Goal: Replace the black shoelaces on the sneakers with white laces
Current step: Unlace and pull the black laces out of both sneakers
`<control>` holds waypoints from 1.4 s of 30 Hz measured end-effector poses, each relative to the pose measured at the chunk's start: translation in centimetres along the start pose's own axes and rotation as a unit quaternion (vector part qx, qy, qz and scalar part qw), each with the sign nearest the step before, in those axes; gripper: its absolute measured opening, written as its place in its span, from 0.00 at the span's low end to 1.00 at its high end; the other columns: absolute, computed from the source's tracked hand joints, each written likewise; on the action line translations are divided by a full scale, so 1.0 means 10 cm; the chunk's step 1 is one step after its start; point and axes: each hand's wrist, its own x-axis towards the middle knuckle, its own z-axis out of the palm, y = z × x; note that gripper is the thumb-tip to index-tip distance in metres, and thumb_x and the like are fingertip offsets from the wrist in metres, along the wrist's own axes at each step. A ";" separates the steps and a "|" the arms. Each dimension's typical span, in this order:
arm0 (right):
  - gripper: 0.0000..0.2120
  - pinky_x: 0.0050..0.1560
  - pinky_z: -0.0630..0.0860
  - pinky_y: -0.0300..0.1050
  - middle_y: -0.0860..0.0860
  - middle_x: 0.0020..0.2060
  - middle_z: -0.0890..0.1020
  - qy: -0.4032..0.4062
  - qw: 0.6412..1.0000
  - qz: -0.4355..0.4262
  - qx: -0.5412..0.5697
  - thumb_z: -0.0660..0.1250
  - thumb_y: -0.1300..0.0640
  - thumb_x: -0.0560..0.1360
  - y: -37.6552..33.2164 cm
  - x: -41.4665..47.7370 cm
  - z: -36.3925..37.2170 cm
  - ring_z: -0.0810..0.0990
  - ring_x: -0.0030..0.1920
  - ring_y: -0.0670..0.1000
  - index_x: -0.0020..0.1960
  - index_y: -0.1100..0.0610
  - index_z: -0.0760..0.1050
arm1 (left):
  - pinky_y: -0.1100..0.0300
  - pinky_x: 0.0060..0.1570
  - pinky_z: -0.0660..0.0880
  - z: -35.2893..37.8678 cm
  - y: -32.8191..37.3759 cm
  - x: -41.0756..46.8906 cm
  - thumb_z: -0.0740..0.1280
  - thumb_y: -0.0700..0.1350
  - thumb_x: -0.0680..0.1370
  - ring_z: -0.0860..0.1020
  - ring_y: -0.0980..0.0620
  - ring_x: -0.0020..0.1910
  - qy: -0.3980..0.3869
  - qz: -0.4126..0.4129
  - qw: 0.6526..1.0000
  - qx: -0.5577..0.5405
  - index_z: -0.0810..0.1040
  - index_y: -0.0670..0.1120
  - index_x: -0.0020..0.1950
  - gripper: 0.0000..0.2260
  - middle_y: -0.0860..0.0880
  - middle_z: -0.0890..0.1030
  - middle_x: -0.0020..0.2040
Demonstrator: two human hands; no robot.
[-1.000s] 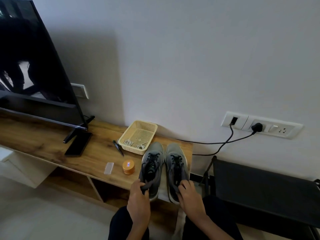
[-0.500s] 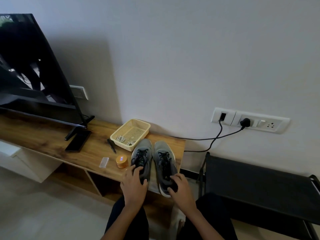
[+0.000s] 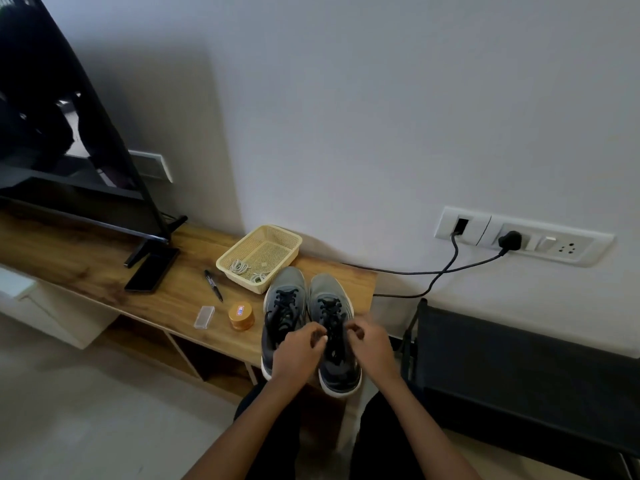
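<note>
Two grey sneakers with black laces stand side by side at the right end of the wooden shelf (image 3: pixel 104 271), toes toward the wall: the left sneaker (image 3: pixel 282 308) and the right sneaker (image 3: pixel 334 341). My left hand (image 3: pixel 299 355) and my right hand (image 3: pixel 372 346) both hover over the right sneaker's tongue, fingers curled and pinching its black lace (image 3: pixel 332 327) from either side. White laces (image 3: pixel 242 266) lie coiled inside a cream plastic basket (image 3: pixel 273 237) behind the shoes.
A TV (image 3: pixel 59 133) stands at the left, with a black phone (image 3: pixel 150 271) by its foot. A black marker (image 3: pixel 213 285), a small clear case (image 3: pixel 204 317) and an orange round tin (image 3: pixel 241 316) lie on the shelf. A black rack (image 3: pixel 519 368) sits at the right under plugged wall sockets (image 3: pixel 519 237).
My left hand has left the left sneaker and moved onto the right one. Both hands now meet at the right sneaker's laces and pinch them.
</note>
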 end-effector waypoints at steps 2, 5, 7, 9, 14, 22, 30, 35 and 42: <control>0.12 0.42 0.73 0.41 0.49 0.50 0.71 -0.041 0.995 -0.044 -0.085 0.63 0.60 0.76 -0.02 0.13 0.04 0.74 0.48 0.49 0.59 0.54 0.76 | 0.60 0.41 0.75 0.06 -0.01 0.06 0.61 0.49 0.80 0.79 0.53 0.48 -0.038 0.010 0.999 0.028 0.72 0.54 0.67 0.15 0.51 0.81 0.51; 0.13 0.41 0.75 0.46 0.52 0.52 0.69 -0.085 0.972 -0.090 -0.198 0.60 0.60 0.76 -0.02 0.24 0.09 0.72 0.49 0.51 0.60 0.54 0.74 | 0.52 0.48 0.77 0.13 0.01 0.12 0.58 0.48 0.80 0.78 0.47 0.54 -0.068 0.039 0.990 0.115 0.63 0.59 0.73 0.21 0.48 0.80 0.56; 0.11 0.43 0.76 0.49 0.52 0.52 0.71 -0.085 0.964 -0.104 -0.228 0.59 0.59 0.77 -0.01 0.27 0.10 0.73 0.49 0.52 0.57 0.56 0.75 | 0.53 0.45 0.74 0.15 0.06 0.16 0.56 0.47 0.81 0.78 0.44 0.53 -0.067 0.050 0.982 0.166 0.61 0.59 0.73 0.21 0.46 0.79 0.55; 0.09 0.40 0.75 0.46 0.52 0.51 0.73 -0.071 0.964 -0.110 -0.232 0.60 0.58 0.77 0.01 0.30 0.09 0.74 0.47 0.51 0.54 0.56 0.76 | 0.54 0.42 0.72 0.15 0.10 0.21 0.55 0.47 0.81 0.79 0.43 0.50 -0.055 0.054 0.978 0.194 0.64 0.55 0.71 0.18 0.45 0.79 0.53; 0.06 0.42 0.71 0.38 0.49 0.43 0.73 -0.021 0.999 0.024 0.001 0.62 0.64 0.77 0.04 0.38 0.00 0.74 0.41 0.46 0.43 0.56 0.75 | 0.55 0.39 0.72 0.13 0.07 0.22 0.59 0.48 0.80 0.79 0.46 0.46 -0.009 -0.008 0.995 0.095 0.66 0.51 0.64 0.13 0.47 0.80 0.49; 0.08 0.28 0.78 0.40 0.57 0.38 0.75 0.009 0.806 0.337 0.487 0.57 0.67 0.79 0.09 0.27 -0.06 0.77 0.35 0.52 0.42 0.61 0.70 | 0.53 0.53 0.75 0.32 0.17 0.20 0.59 0.49 0.80 0.78 0.46 0.56 -0.074 -0.040 0.996 0.037 0.63 0.54 0.72 0.20 0.46 0.80 0.57; 0.06 0.38 0.77 0.48 0.58 0.40 0.78 0.002 0.916 0.286 0.282 0.62 0.68 0.76 0.12 0.21 -0.11 0.78 0.38 0.54 0.42 0.59 0.72 | 0.56 0.41 0.69 0.30 0.27 0.26 0.60 0.49 0.79 0.75 0.46 0.45 -0.031 -0.089 0.995 -0.021 0.68 0.48 0.47 0.05 0.48 0.75 0.44; 0.09 0.36 0.75 0.45 0.55 0.36 0.79 -0.007 0.943 0.227 0.245 0.63 0.68 0.75 -0.05 0.03 -0.16 0.77 0.37 0.52 0.41 0.57 0.78 | 0.60 0.39 0.68 0.09 0.19 0.28 0.66 0.47 0.77 0.73 0.52 0.38 -0.011 -0.044 0.983 -0.177 0.73 0.45 0.41 0.08 0.51 0.73 0.35; 0.08 0.35 0.75 0.41 0.56 0.42 0.81 -0.071 0.890 0.234 0.384 0.66 0.64 0.75 -0.32 -0.03 -0.16 0.80 0.41 0.51 0.53 0.60 0.78 | 0.60 0.54 0.71 -0.06 0.21 0.17 0.61 0.46 0.81 0.76 0.52 0.55 -0.090 0.010 0.964 -0.248 0.78 0.44 0.59 0.11 0.49 0.78 0.53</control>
